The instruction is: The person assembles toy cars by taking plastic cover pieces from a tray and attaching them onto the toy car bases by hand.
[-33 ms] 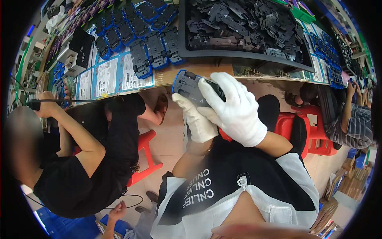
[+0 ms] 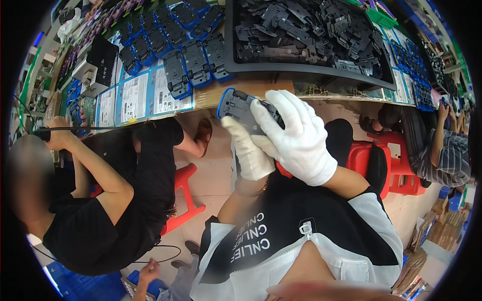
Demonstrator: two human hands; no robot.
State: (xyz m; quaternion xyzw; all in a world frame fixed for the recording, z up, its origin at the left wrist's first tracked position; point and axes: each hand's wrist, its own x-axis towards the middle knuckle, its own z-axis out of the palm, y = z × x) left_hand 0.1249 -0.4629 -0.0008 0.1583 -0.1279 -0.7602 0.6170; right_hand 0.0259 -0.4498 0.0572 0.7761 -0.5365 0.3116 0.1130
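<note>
Held thing: a blue-and-black toy car (image 2: 235, 106), wheels up, in the air just off the near edge of the worktop (image 2: 208, 95). Left hand (image 2: 248, 153), white-gloved, supports its near side. Right hand (image 2: 301, 135), also gloved, grasps the far end, fingers curled over the black base; some fingertips are hidden. Step in hand, judged from pose: two-handed work on the car's underside. Next move seems to call for the left hand to steady the body while the right fingers bear on the base. Cannot tell whether the dark piece under the right palm is separate.

Worktop: black tray (image 2: 311, 73) heaped with black plastic parts (image 2: 301, 30); rows of similar cars (image 2: 196, 62) at left, on printed sheets (image 2: 134, 98).

Room: co-worker in black (image 2: 95, 226) at left, another in stripes (image 2: 448, 156) at right; red stools (image 2: 183, 188); pale floor (image 2: 216, 160).
</note>
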